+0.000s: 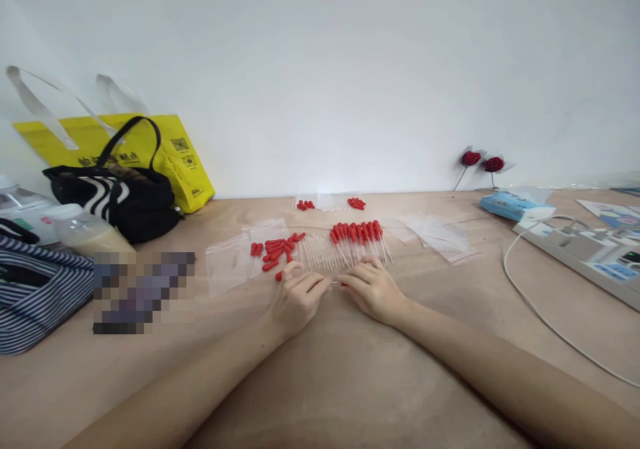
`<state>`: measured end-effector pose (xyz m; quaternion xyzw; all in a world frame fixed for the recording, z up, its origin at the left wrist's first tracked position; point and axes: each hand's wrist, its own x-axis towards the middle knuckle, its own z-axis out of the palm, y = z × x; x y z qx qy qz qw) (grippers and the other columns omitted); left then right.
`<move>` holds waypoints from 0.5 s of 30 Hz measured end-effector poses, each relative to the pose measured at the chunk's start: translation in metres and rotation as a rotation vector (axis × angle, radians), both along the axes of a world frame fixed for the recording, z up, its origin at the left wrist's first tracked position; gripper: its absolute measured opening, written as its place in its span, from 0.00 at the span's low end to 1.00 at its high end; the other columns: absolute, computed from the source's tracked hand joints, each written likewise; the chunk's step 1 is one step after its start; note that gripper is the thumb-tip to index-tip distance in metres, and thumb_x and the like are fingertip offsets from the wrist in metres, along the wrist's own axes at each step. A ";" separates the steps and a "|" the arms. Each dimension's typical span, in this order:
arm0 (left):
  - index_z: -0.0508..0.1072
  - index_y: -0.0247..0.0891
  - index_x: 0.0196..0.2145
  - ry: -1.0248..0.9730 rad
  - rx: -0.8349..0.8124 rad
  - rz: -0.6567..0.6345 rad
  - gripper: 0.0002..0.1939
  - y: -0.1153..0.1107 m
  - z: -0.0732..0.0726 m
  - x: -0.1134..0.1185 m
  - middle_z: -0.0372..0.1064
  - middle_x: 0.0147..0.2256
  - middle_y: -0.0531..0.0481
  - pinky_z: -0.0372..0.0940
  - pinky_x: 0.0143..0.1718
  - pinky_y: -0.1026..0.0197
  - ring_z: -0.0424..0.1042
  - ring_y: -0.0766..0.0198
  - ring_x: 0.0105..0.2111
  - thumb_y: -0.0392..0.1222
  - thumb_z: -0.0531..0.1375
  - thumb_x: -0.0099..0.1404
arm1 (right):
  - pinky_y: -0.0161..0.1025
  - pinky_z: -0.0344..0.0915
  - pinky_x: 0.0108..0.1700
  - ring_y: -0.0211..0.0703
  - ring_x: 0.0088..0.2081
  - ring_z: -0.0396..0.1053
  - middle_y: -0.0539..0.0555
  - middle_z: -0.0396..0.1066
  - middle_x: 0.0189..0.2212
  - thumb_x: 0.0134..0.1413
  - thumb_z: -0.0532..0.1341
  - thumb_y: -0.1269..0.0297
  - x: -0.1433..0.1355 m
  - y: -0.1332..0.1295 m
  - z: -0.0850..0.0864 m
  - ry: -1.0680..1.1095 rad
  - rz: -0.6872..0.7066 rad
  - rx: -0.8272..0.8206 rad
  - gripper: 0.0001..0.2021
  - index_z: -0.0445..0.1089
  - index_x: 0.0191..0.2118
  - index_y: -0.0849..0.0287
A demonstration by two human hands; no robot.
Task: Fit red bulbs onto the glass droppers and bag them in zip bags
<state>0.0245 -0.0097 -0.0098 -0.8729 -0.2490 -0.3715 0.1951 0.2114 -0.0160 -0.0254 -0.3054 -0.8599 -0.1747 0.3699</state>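
Both hands meet above the table's middle, fingertips nearly touching. My left hand (301, 297) is closed on one end of a thin clear stick or tube (335, 283); a red bulb also shows by its raised finger. My right hand (373, 289) pinches the other end, with a bit of red under its fingers. Just beyond lie a row of thin clear tubes (320, 252) and, to their right, several tubes topped with red bulbs (356, 232). Loose red bulbs (273, 252) are scattered beyond my left hand, partly on clear plastic bags (227, 262).
At the left stand a yellow bag (193, 175), a black bag (135, 205), a bottle (95, 239) and a striped bag (45, 295). Bags with red bulbs (357, 203) lie at the back. Rightward are plastic sleeves (443, 235), a blue tissue pack (515, 205), a power strip (580, 255) and its cable.
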 end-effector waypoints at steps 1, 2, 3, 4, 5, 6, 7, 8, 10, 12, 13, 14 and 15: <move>0.70 0.37 0.31 -0.003 0.013 0.002 0.10 0.001 0.000 -0.001 0.72 0.25 0.55 0.50 0.42 0.57 0.67 0.70 0.23 0.31 0.51 0.63 | 0.40 0.55 0.38 0.39 0.30 0.63 0.53 0.71 0.26 0.56 0.53 0.68 0.001 0.000 0.001 0.034 -0.016 -0.039 0.09 0.68 0.37 0.63; 0.71 0.37 0.31 -0.005 0.026 0.001 0.09 0.001 -0.001 -0.002 0.72 0.26 0.55 0.50 0.43 0.57 0.68 0.70 0.24 0.31 0.52 0.63 | 0.40 0.54 0.39 0.39 0.30 0.63 0.53 0.71 0.27 0.55 0.54 0.65 0.002 -0.001 0.002 0.058 -0.028 -0.072 0.09 0.68 0.38 0.61; 0.71 0.37 0.32 -0.003 0.036 -0.002 0.08 0.002 -0.001 -0.002 0.72 0.26 0.56 0.50 0.44 0.57 0.68 0.71 0.24 0.31 0.52 0.63 | 0.41 0.53 0.39 0.39 0.30 0.63 0.52 0.71 0.27 0.55 0.55 0.63 0.003 -0.002 0.002 0.068 -0.031 -0.093 0.09 0.68 0.38 0.60; 0.71 0.38 0.32 -0.001 0.046 -0.005 0.08 0.002 -0.002 -0.003 0.72 0.26 0.56 0.50 0.45 0.56 0.68 0.71 0.25 0.32 0.53 0.63 | 0.41 0.53 0.40 0.39 0.30 0.63 0.51 0.71 0.26 0.54 0.56 0.62 0.004 -0.002 0.003 0.067 -0.027 -0.103 0.09 0.68 0.38 0.59; 0.71 0.38 0.33 0.004 0.056 -0.008 0.07 0.003 -0.002 -0.003 0.72 0.26 0.56 0.49 0.46 0.55 0.69 0.71 0.26 0.32 0.53 0.63 | 0.41 0.52 0.40 0.38 0.31 0.63 0.50 0.71 0.26 0.54 0.56 0.62 0.005 -0.003 0.004 0.060 -0.019 -0.105 0.08 0.69 0.37 0.59; 0.70 0.39 0.34 0.010 0.065 -0.005 0.06 0.004 -0.003 -0.003 0.72 0.26 0.56 0.48 0.48 0.54 0.69 0.70 0.27 0.33 0.53 0.63 | 0.42 0.51 0.41 0.38 0.31 0.63 0.49 0.71 0.25 0.54 0.56 0.63 0.005 -0.004 0.005 0.056 -0.012 -0.101 0.07 0.69 0.36 0.58; 0.70 0.39 0.35 0.017 0.073 0.002 0.06 0.004 -0.003 -0.004 0.72 0.26 0.56 0.47 0.49 0.53 0.69 0.69 0.28 0.35 0.54 0.63 | 0.42 0.50 0.42 0.38 0.31 0.62 0.49 0.71 0.24 0.54 0.55 0.64 0.006 -0.005 0.005 0.057 -0.006 -0.092 0.07 0.69 0.36 0.58; 0.70 0.39 0.36 0.025 0.076 0.012 0.06 0.004 -0.003 -0.004 0.72 0.26 0.56 0.45 0.50 0.52 0.70 0.68 0.30 0.36 0.54 0.63 | 0.42 0.50 0.42 0.38 0.31 0.62 0.49 0.71 0.24 0.54 0.55 0.65 0.006 -0.005 0.005 0.062 0.002 -0.080 0.07 0.69 0.35 0.58; 0.70 0.38 0.37 0.043 0.067 0.024 0.06 0.006 -0.004 -0.004 0.73 0.28 0.55 0.43 0.52 0.49 0.70 0.66 0.34 0.38 0.54 0.63 | 0.42 0.49 0.43 0.37 0.31 0.62 0.48 0.71 0.25 0.54 0.55 0.66 0.007 -0.006 0.006 0.077 0.021 -0.056 0.06 0.69 0.35 0.57; 0.70 0.38 0.36 0.057 0.053 0.022 0.06 0.007 -0.004 -0.004 0.73 0.27 0.55 0.42 0.53 0.47 0.70 0.65 0.35 0.38 0.53 0.64 | 0.43 0.47 0.45 0.37 0.32 0.62 0.48 0.72 0.26 0.54 0.56 0.66 0.008 -0.006 0.005 0.087 0.025 -0.055 0.06 0.69 0.36 0.56; 0.70 0.38 0.35 0.061 0.051 0.020 0.06 0.007 -0.005 -0.005 0.72 0.26 0.56 0.41 0.53 0.47 0.70 0.65 0.35 0.38 0.53 0.64 | 0.43 0.47 0.45 0.37 0.33 0.63 0.48 0.72 0.26 0.54 0.56 0.66 0.008 -0.005 0.005 0.085 0.017 -0.064 0.06 0.69 0.37 0.56; 0.70 0.38 0.34 0.065 0.052 0.022 0.07 0.007 -0.005 -0.005 0.72 0.24 0.56 0.41 0.53 0.46 0.70 0.65 0.34 0.38 0.53 0.64 | 0.44 0.47 0.46 0.38 0.33 0.63 0.48 0.72 0.26 0.53 0.56 0.66 0.008 -0.005 0.005 0.078 0.006 -0.078 0.07 0.69 0.37 0.56; 0.70 0.39 0.33 0.069 0.053 0.025 0.07 0.007 -0.005 -0.005 0.71 0.23 0.57 0.41 0.53 0.46 0.70 0.66 0.33 0.38 0.53 0.64 | 0.44 0.46 0.46 0.38 0.33 0.63 0.48 0.72 0.26 0.53 0.56 0.66 0.008 -0.005 0.004 0.070 -0.007 -0.095 0.07 0.69 0.37 0.56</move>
